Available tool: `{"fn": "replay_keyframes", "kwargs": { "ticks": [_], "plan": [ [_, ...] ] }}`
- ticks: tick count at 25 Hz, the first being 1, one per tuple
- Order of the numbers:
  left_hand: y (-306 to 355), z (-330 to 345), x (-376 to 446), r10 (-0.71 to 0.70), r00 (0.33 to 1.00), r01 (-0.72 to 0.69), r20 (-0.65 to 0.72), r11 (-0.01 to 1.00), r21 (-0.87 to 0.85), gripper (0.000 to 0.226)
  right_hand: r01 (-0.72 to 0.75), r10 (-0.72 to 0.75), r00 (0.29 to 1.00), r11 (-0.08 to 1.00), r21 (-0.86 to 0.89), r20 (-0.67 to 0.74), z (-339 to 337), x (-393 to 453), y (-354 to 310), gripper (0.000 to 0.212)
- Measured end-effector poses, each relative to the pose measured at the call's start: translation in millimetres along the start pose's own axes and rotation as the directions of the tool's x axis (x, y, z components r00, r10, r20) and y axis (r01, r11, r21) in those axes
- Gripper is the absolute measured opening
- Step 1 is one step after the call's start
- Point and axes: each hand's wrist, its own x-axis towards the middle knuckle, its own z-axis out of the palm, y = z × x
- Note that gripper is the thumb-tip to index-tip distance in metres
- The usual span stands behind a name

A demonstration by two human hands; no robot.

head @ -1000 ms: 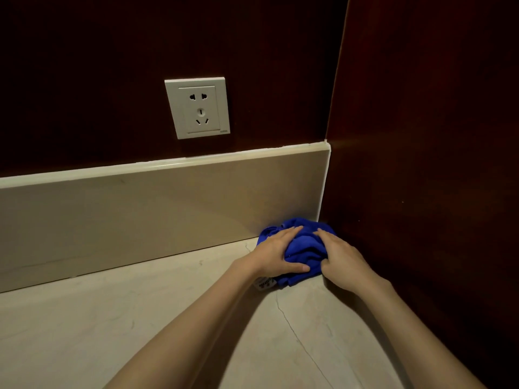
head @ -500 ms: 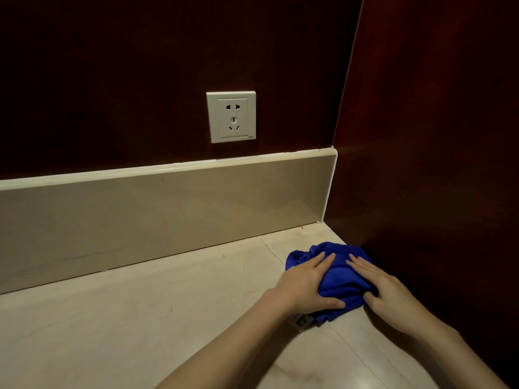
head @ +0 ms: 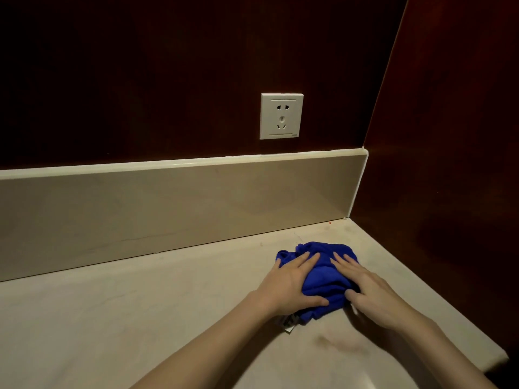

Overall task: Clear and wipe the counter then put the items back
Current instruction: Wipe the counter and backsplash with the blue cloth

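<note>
Cloth (head: 320, 279) bunched on counter (head: 140, 304) under both yr palms: L hand (head: 292, 287) & R hand (head: 373, 296) press flat, fingers straight, nothing gripped.

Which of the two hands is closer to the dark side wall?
The right hand: it presses the right part of the blue cloth, next to the dark side wall. The left hand lies further from that wall.

Much of the blue cloth (head: 323, 279) is covered by the left hand (head: 292, 287) and right hand (head: 373, 293). Its tag (head: 289, 323) is too small to be read. The table (head: 112, 318) is cut off by the lower and left edges.
</note>
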Motion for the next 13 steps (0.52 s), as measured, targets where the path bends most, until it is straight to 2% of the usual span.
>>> {"fn": "replay_keyframes", "kwargs": {
  "ticks": [6,13],
  "plan": [
    [-69,-30,-87,-0.092,0.992,0.088,-0.086,0.995,-0.051,0.093,0.175,-0.169,0.981,0.983,-0.061,0.089,37,16,-93,0.069],
    [-97,-55,-177,-0.256,0.961,0.243,-0.100,0.962,-0.127,0.096,0.429,-0.395,0.900,0.875,-0.222,0.181,75,26,-150,0.073]
  ]
}}
